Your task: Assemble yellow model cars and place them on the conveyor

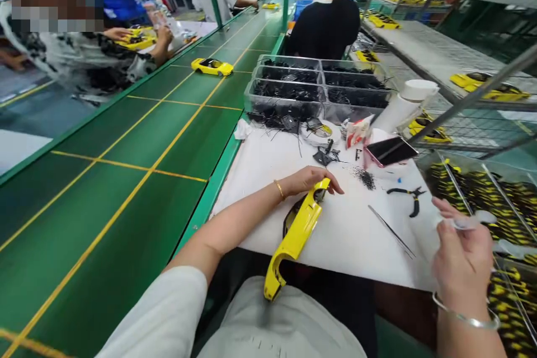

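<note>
My left hand (311, 179) is closed round the far end of a yellow toy car body (296, 229). The body is tipped on its side, and its near end hangs past the table edge by my shirt. At the right, my right hand (464, 251) is raised beside the table, its fingers pinched on a small whitish, translucent piece (467, 221) too blurred to name. Between the hands, tweezers (392, 232) and black-handled cutting pliers (413, 196) lie on the white table (348, 246). A heap of tiny black parts (366, 178) is just beyond.
A clear compartment tray (321, 89) of black parts stands at the back, near a phone (392, 151) and a white bottle (406, 103). A green conveyor (138, 179) carrying a yellow toy car (212, 66) runs along the left. Bins (495, 184) and shelves flank the right. Several people sit beyond.
</note>
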Available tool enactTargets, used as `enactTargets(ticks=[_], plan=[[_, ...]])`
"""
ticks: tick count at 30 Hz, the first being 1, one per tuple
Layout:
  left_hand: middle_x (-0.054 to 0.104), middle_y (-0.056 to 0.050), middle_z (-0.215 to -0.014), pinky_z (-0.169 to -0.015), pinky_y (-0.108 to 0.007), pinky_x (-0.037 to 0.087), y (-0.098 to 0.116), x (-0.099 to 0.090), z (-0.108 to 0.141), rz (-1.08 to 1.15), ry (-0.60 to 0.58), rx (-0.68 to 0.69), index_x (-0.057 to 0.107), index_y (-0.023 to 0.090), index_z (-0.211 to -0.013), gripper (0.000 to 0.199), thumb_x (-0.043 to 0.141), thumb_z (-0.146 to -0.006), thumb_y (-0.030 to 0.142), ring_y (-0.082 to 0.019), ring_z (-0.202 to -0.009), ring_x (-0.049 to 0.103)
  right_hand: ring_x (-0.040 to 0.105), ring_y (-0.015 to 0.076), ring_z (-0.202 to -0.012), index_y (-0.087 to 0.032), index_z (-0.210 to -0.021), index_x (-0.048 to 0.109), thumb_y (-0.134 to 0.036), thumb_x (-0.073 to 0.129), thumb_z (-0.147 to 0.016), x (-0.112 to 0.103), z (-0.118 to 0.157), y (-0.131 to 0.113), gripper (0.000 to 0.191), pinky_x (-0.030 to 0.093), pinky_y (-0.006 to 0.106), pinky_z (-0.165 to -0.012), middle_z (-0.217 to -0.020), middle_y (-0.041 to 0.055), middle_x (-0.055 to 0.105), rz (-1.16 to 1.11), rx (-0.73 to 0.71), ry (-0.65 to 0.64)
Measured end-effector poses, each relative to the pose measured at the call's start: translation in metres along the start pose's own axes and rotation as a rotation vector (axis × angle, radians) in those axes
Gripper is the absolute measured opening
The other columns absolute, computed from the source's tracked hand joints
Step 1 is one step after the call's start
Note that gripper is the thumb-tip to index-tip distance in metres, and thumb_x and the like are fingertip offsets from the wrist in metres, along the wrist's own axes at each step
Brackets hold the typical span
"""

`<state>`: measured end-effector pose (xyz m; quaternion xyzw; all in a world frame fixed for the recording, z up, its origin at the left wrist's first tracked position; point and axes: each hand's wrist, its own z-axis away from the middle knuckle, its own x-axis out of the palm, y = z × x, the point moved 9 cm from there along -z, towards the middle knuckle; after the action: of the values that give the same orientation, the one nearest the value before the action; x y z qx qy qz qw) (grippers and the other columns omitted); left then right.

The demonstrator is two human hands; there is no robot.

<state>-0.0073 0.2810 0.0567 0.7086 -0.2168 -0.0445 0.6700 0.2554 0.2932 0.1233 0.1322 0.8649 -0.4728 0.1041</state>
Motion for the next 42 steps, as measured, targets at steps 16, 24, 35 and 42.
enactTargets(ticks=[16,24,35,42], plan=[[0.026,0.004,-0.055,-0.056,-0.029,0.020,0.006,-0.024,0.023,-0.568,0.365,-0.091,0.032,0.019,-0.054,0.049,0.045,-0.086,0.053,-0.011,-0.057,0.028,0.031,0.0159,-0.052,-0.020,-0.054,0.035,-0.091,0.032,-0.076,0.148,0.032,-0.133,0.074,0.032,0.035,-0.055,-0.052,-0.0012,0.026,-0.945,0.368,-0.686],[0.028,0.004,-0.055,-0.057,-0.030,0.020,0.010,-0.021,0.024,-0.561,0.354,-0.084,0.032,0.019,-0.055,0.048,0.044,-0.086,0.053,-0.011,-0.058,0.029,0.031,0.0148,-0.048,-0.026,-0.077,0.057,-0.073,0.044,-0.080,0.148,0.032,-0.129,0.049,0.032,0.034,-0.053,-0.052,-0.0033,0.030,-0.940,0.400,-0.698],[0.026,0.004,-0.056,-0.057,-0.029,0.020,0.008,-0.022,0.022,-0.568,0.355,-0.077,0.030,0.019,-0.055,0.049,0.044,-0.086,0.053,-0.011,-0.057,0.028,0.031,0.0147,-0.045,-0.026,-0.079,0.059,-0.073,0.047,-0.077,0.149,0.030,-0.124,0.048,0.032,0.034,-0.051,-0.049,-0.0042,0.028,-0.924,0.452,-0.650],[0.026,0.004,-0.055,-0.056,-0.029,0.020,0.009,-0.021,0.022,-0.571,0.352,-0.081,0.031,0.019,-0.054,0.049,0.043,-0.085,0.055,-0.011,-0.057,0.027,0.032,0.0143,-0.046,-0.025,-0.082,0.061,-0.071,0.046,-0.079,0.150,0.031,-0.122,0.048,0.032,0.033,-0.052,-0.050,-0.0040,0.029,-0.945,0.466,-0.654]])
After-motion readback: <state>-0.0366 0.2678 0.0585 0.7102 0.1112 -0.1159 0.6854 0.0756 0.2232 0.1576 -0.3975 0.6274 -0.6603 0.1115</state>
